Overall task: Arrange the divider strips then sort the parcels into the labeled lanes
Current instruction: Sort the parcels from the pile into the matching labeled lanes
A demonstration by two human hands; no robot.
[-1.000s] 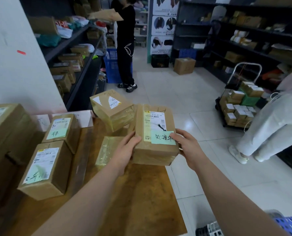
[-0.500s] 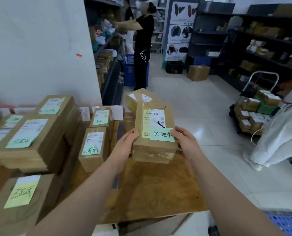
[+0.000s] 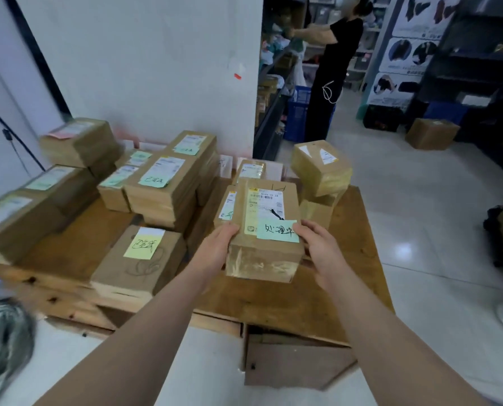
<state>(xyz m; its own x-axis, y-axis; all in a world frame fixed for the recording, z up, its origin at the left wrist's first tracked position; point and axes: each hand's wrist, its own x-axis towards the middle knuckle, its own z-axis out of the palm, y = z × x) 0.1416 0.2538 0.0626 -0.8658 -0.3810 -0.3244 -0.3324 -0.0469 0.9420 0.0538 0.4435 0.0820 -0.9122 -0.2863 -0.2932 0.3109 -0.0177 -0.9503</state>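
Over the last second the view swings left, and the stacked parcels at 9 to 11 o'clock come into sight where only 2 or 3 showed before. The held parcel keeps its place between both hands throughout, so nothing has been set down. My reading: the person is turning to scan the lanes for the one that matches this parcel's green note.

The parcel sits at the centre of the view, above the table, apparently lifted rather than resting, its near end tipped down toward the camera. The left hand clasps its left edge at 9 o'clock, thumb on the top face. The right hand clasps the right edge at 3 o'clock, thumb touching the green note's corner. The remaining fingers of both hands wrap underneath, out of sight.

A box with a yellow note lies at 8 o'clock of the parcel, near but apart. 2 stacked boxes stand at 1 o'clock, just behind. Divider strips cannot be made out clearly among the boxes.
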